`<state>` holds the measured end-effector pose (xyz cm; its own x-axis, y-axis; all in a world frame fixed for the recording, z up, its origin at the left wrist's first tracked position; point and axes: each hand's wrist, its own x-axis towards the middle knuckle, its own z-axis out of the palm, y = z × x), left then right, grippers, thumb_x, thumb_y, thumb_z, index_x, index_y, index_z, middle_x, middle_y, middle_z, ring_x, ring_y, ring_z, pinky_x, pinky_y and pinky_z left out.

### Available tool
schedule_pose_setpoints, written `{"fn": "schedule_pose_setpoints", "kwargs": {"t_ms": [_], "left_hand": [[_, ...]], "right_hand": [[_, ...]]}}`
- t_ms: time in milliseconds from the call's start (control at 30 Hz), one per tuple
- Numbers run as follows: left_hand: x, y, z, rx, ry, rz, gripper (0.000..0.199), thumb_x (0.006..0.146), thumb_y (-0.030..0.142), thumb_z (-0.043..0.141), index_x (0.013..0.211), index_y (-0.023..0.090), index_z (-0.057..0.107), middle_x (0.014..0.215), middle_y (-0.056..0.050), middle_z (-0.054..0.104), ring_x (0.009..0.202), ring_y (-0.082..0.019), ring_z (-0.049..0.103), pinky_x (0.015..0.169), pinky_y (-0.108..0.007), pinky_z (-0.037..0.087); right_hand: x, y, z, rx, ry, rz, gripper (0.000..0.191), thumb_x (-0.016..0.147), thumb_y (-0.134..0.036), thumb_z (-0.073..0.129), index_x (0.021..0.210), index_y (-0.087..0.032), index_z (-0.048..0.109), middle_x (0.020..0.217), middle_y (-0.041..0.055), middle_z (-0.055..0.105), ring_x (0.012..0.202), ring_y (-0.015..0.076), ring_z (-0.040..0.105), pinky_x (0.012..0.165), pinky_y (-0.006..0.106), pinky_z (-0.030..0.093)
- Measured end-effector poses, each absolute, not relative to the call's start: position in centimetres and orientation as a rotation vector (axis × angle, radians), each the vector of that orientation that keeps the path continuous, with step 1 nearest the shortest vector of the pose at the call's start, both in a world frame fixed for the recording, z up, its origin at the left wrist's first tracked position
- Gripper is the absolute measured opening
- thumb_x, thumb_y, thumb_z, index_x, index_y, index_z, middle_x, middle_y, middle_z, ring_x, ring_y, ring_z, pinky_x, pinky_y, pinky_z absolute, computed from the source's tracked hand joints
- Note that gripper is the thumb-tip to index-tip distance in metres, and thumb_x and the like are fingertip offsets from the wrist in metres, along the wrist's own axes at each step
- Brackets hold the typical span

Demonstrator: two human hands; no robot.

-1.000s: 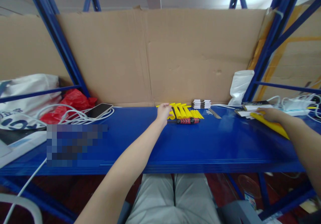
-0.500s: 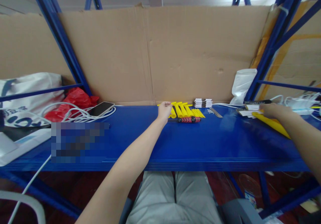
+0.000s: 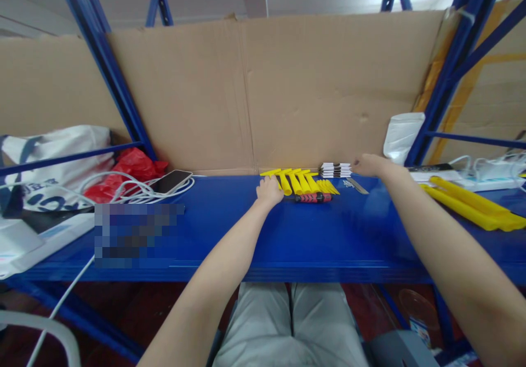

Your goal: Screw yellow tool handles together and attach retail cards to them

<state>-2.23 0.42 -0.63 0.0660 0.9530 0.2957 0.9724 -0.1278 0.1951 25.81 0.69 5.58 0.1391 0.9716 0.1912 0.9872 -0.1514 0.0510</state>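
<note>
Head view: yellow T-shaped pieces [image 3: 295, 183] lie in a row at the back of the blue worktop [image 3: 320, 235], left hand [image 3: 270, 190] at the row's left end. Its fingers are curled in; I can't tell if they grip a piece. Right hand [image 3: 367, 165] is bent downward just beside the white-and-dark block stack [image 3: 335, 170]; fingertips hidden, so can't tell how far open or what's held.

Handling guess: T pieces look like moulded plastic, light and stiff, a bit slick. I'd pinch the stem near the crossbar; the round lower end could roll. Blocks look light, square-edged; take by the sides, the stack could slide.

Materials: small yellow wedges [image 3: 327, 187] taper, smooth. Screwdriver [image 3: 314, 198] has a ridged red-and-black handle, should grip well. Flat strip [image 3: 357, 185] looks metal, thin, hard to lift. Long yellow shells [image 3: 476, 202] at right: glossy, curved, probably stiff. Backing is matte, creased cardboard [image 3: 329, 82].
</note>
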Motion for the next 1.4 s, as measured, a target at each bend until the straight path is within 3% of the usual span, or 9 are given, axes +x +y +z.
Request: {"fn": "schedule_pose_setpoints", "kwargs": {"t_ms": [100,367,600,833,1133,1267,1400], "left_hand": [[-2.4,0.7,-0.7,-2.250,-2.072,-0.558,0.048,0.074,0.029,0.053,0.121,0.016,0.045,0.128,-0.014,0.049,0.113,-0.027,0.050,0.090,-0.036,0.043],[-2.9,1.5,-1.0,-2.212,-2.138,-0.618,0.044,0.075,0.021,0.051,0.117,0.011,0.047,0.120,-0.021,0.055,0.112,-0.030,0.052,0.090,-0.040,0.041],[-4.0,2.5,-1.4,-2.176,-2.224,-0.613,0.043,0.077,0.020,0.048,0.118,0.011,0.047,0.116,-0.022,0.058,0.108,-0.030,0.056,0.085,-0.038,0.043],[-4.2,2.3,-0.6,-2.072,-2.325,-0.786,0.039,0.076,0.029,0.049,0.110,0.009,0.052,0.115,-0.023,0.059,0.105,-0.032,0.057,0.084,-0.041,0.044],[-3.2,1.8,0.3,-2.272,-2.053,-1.046,0.034,0.078,0.022,0.049,0.112,0.020,0.052,0.112,-0.011,0.062,0.109,-0.023,0.056,0.088,-0.031,0.042],[-1.5,0.2,0.2,-2.495,-1.766,-1.066,0.035,0.076,0.020,0.052,0.111,0.022,0.054,0.116,-0.006,0.061,0.110,-0.020,0.054,0.093,-0.029,0.040],[0.2,-1.3,-0.1,-2.630,-1.537,-1.045,0.042,0.074,0.017,0.053,0.116,0.017,0.053,0.124,-0.008,0.056,0.115,-0.021,0.050,0.099,-0.030,0.037]], "right_hand": [[23.5,0.4,4.9,-2.246,-2.006,-0.271,0.036,0.081,-0.030,0.046,0.103,-0.011,0.066,0.107,0.0187,0.064,0.099,0.0272,0.060,0.076,0.032,0.046],[23.5,-0.5,1.6,-2.143,-2.068,-0.312,0.030,0.080,-0.028,0.047,0.098,-0.015,0.067,0.098,0.0115,0.068,0.092,0.0209,0.063,0.073,0.025,0.045],[23.9,-0.7,2.0,-2.127,-2.058,-0.293,0.029,0.080,-0.028,0.048,0.094,-0.014,0.069,0.095,0.0113,0.069,0.087,0.0203,0.064,0.070,0.024,0.045],[23.6,-1.1,2.0,-2.125,-2.064,-0.280,0.024,0.080,-0.026,0.049,0.089,-0.015,0.069,0.090,0.0093,0.070,0.082,0.0184,0.064,0.066,0.022,0.044],[22.9,-1.2,2.3,-1.905,-1.839,-0.106,0.027,0.081,-0.025,0.051,0.102,-0.013,0.063,0.099,0.0115,0.068,0.088,0.0191,0.064,0.073,0.023,0.045],[22.4,-1.4,2.6,-1.701,-1.596,0.138,0.030,0.086,-0.027,0.045,0.107,-0.009,0.058,0.098,0.0147,0.067,0.074,0.0154,0.064,0.063,0.022,0.047],[21.8,-1.9,3.0,-1.574,-1.440,0.385,0.023,0.089,-0.023,0.042,0.092,-0.009,0.060,0.084,0.0114,0.067,0.051,0.0079,0.057,0.047,0.017,0.042]]}}
